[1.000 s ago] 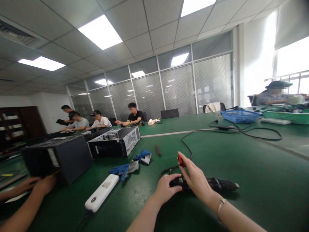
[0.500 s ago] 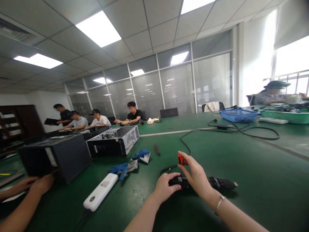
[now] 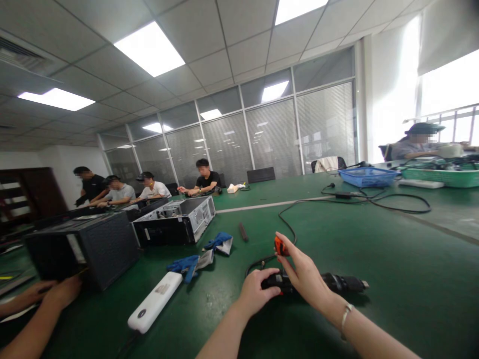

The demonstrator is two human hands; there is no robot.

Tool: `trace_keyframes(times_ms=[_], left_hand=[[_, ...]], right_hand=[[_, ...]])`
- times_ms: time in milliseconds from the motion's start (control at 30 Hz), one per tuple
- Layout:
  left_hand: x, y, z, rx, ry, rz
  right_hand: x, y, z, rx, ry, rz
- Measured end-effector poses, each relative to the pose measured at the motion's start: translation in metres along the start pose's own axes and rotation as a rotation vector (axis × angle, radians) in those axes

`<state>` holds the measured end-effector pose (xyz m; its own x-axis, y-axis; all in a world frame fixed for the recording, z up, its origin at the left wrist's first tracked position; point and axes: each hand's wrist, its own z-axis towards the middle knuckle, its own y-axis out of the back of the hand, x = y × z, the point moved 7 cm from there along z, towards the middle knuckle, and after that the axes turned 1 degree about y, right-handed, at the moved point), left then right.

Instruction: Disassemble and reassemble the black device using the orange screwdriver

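A black electric screwdriver [image 3: 339,283] lies on its side on the green table [image 3: 374,249], tip pointing right. My left hand [image 3: 256,294] is closed round its rear end. My right hand [image 3: 305,275] reaches over the tool's body, and its fingertips pinch a small orange-red part [image 3: 279,246] held just above the tool. A black cable [image 3: 288,224] runs from the tool's rear across the table to the far right.
A white power strip [image 3: 154,302] and blue-grey gloves [image 3: 192,262] lie to the left. Two computer cases [image 3: 175,219] stand beyond them; another person's hands [image 3: 56,293] touch the nearer one. A blue basket [image 3: 367,176] and green tray [image 3: 441,177] sit far right. Several people sit at the back.
Both hands stay on the screwdriver and the orange-red part. The view has shifted slightly; the co-worker's hands at the left moved a little lower.
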<state>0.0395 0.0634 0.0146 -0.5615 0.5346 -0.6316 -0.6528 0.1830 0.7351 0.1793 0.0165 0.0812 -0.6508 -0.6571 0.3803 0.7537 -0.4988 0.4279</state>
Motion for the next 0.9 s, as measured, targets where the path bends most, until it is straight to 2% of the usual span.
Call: trace_keyframes(times_ms=[200, 367, 567, 800, 900], left_hand=[[-0.0023, 0.0018, -0.0007, -0.001, -0.008, -0.007], [-0.0016, 0.0016, -0.0009, -0.01, 0.01, -0.001], [-0.0019, 0.0, -0.0002, -0.002, -0.015, -0.015], [-0.0012, 0.0004, -0.0002, -0.018, -0.021, -0.022], [-0.0021, 0.0002, 0.0003, -0.02, -0.038, -0.026]], right_hand=[[-0.002, 0.0032, -0.0009, -0.018, -0.028, -0.038], [0.0018, -0.0026, -0.0022, 0.036, -0.02, -0.004], [0.0042, 0.0006, 0.0003, 0.013, 0.014, -0.13], [0.0057, -0.004, -0.0001, 0.055, 0.005, -0.02], [0.0072, -0.0037, -0.0001, 0.056, -0.008, -0.065]])
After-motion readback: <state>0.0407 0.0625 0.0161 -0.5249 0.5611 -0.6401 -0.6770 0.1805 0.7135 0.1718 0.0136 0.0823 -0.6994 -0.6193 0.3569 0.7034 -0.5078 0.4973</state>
